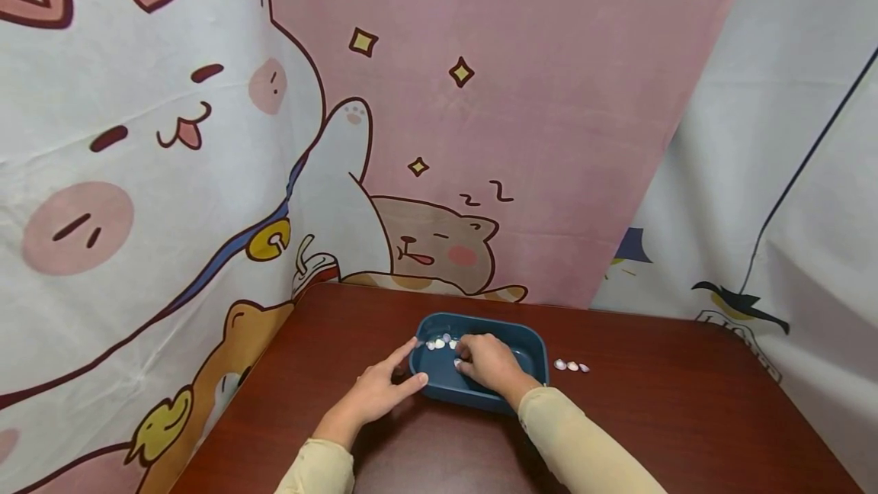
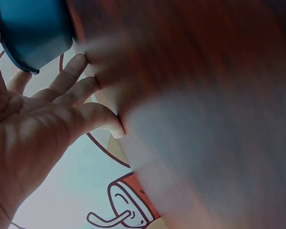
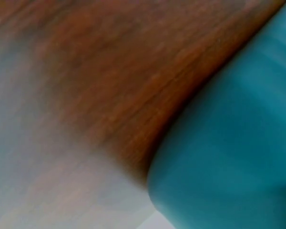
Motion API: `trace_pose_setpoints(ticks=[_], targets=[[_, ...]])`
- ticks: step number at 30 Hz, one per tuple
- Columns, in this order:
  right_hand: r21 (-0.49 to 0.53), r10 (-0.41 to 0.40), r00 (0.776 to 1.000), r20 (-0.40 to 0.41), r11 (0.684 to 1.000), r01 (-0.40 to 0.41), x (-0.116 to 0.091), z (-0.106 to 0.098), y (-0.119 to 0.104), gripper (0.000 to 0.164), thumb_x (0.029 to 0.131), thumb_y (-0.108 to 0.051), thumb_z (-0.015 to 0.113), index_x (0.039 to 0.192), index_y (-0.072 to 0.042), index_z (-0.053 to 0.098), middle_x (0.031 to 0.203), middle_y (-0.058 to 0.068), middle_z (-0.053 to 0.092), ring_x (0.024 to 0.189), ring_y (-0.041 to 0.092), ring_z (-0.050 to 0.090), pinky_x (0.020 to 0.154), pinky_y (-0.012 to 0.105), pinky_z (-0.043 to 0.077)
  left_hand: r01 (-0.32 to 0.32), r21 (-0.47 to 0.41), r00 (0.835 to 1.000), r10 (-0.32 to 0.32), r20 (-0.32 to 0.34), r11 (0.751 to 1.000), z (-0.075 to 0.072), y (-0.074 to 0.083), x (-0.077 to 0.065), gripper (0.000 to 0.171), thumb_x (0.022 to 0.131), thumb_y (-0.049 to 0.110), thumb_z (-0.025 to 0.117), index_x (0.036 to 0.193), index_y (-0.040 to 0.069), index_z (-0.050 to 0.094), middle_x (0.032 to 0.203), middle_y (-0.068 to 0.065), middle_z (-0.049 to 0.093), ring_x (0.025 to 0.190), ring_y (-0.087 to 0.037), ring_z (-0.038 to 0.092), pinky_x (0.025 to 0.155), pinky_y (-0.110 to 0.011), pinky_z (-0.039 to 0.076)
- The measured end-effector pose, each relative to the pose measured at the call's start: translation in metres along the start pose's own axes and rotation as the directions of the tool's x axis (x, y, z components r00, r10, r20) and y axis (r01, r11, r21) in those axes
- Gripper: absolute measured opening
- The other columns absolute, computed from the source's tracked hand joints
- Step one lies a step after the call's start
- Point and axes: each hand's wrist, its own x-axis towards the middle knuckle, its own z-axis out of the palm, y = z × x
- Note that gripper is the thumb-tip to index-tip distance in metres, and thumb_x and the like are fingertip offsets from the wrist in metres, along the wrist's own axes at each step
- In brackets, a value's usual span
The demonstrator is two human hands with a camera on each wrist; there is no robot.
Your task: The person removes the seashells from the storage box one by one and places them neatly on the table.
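Observation:
A dark blue plastic tub (image 1: 466,395) with rounded corners sits on the table; its wall also shows in the left wrist view (image 2: 35,28) and, blurred, in the right wrist view (image 3: 229,152). My left hand (image 1: 380,387) is at the tub's left end, thumb and forefinger spread along the rim, the other fingers (image 2: 69,71) extended below. Reaching inside, my right hand (image 1: 490,360) pinches a small whitish shell (image 1: 457,363) low over the tub floor. Several similar pale shells (image 1: 440,343) lie in a row along the far left inside, partly hidden by the right hand.
Three small shells (image 1: 572,366) lie in a line on the table to the right of the tub. The reddish-brown wooden table (image 1: 658,402) meets a cartoon-printed cloth (image 1: 549,136) at its back and left edges.

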Motion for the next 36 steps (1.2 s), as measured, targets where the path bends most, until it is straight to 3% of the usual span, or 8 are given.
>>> trace_pose_setpoints(ticks=[10,13,17,24,30,33,36], targets=[[-0.002,-0.172,0.985,-0.005,0.985,0.172,0.000,0.002,0.004,0.010,0.093,-0.014,0.084,0.102,-0.015,0.087,0.096,-0.004,0.082,0.088,0.010,0.074,0.086,0.038,0.064,0.001,-0.008,1.000,-0.001,-0.002,1.000,0.000,0.000,-0.001,0.081,0.099,0.064,0.066,0.168,0.034,0.036,0.143,-0.015,0.068,0.135,-0.038,0.063,0.110,-0.077,0.043],[0.064,-0.164,0.986,-0.005,0.984,0.164,0.001,0.003,0.005,0.013,0.092,-0.011,0.085,0.105,-0.011,0.085,0.096,-0.001,0.082,0.087,0.011,0.074,0.084,0.038,0.064,0.005,-0.009,1.000,-0.005,-0.003,1.000,-0.001,0.001,-0.001,0.080,0.100,0.061,0.067,0.168,0.034,0.036,0.144,-0.015,0.068,0.135,-0.039,0.063,0.110,-0.080,0.039],[0.200,-0.091,0.996,0.021,0.976,0.085,0.002,0.004,0.007,0.027,0.090,-0.009,0.086,0.115,-0.004,0.078,0.097,0.004,0.080,0.087,0.012,0.072,0.083,0.038,0.064,0.004,-0.004,1.000,-0.004,-0.005,1.000,-0.001,0.002,-0.002,0.079,0.100,0.061,0.067,0.168,0.034,0.036,0.143,-0.014,0.069,0.136,-0.039,0.063,0.110,-0.081,0.037],[0.314,-0.024,0.998,0.054,0.949,0.006,0.001,-0.002,0.008,0.044,0.088,-0.007,0.087,0.127,-0.001,0.069,0.093,0.002,0.075,0.081,0.011,0.066,0.077,0.034,0.061,0.005,-0.008,1.000,-0.005,0.001,1.000,-0.001,0.004,-0.002,0.079,0.100,0.060,0.067,0.168,0.034,0.036,0.143,-0.015,0.069,0.134,-0.038,0.064,0.109,-0.078,0.042],[0.439,0.026,0.999,-0.036,0.899,-0.008,-0.010,-0.042,0.020,0.048,0.090,-0.006,0.085,0.134,-0.003,0.065,0.099,0.002,0.076,0.088,0.012,0.070,0.080,0.031,0.061,0.009,-0.009,1.000,-0.009,-0.009,1.000,0.001,0.003,-0.002,0.079,0.100,0.059,0.068,0.167,0.034,0.037,0.141,-0.015,0.069,0.134,-0.038,0.063,0.109,-0.076,0.043],[0.420,0.044,0.993,-0.111,0.908,0.007,-0.027,-0.075,0.045,0.047,0.091,-0.008,0.085,0.133,-0.004,0.065,0.102,0.004,0.077,0.093,0.014,0.073,0.079,0.028,0.060,0.013,-0.011,1.000,-0.013,-0.012,1.000,0.001,0.004,-0.002,0.079,0.100,0.058,0.068,0.167,0.034,0.037,0.142,-0.015,0.069,0.134,-0.039,0.063,0.109,-0.076,0.044],[0.370,0.106,0.979,-0.173,0.929,-0.035,-0.052,-0.101,0.087,0.047,0.092,-0.009,0.084,0.134,-0.003,0.064,0.104,0.006,0.078,0.093,0.016,0.074,0.076,0.025,0.058,0.018,-0.010,1.000,-0.019,-0.010,1.000,0.001,0.005,-0.003,0.080,0.099,0.060,0.068,0.168,0.034,0.036,0.142,-0.016,0.068,0.133,-0.039,0.063,0.108,-0.075,0.046]])
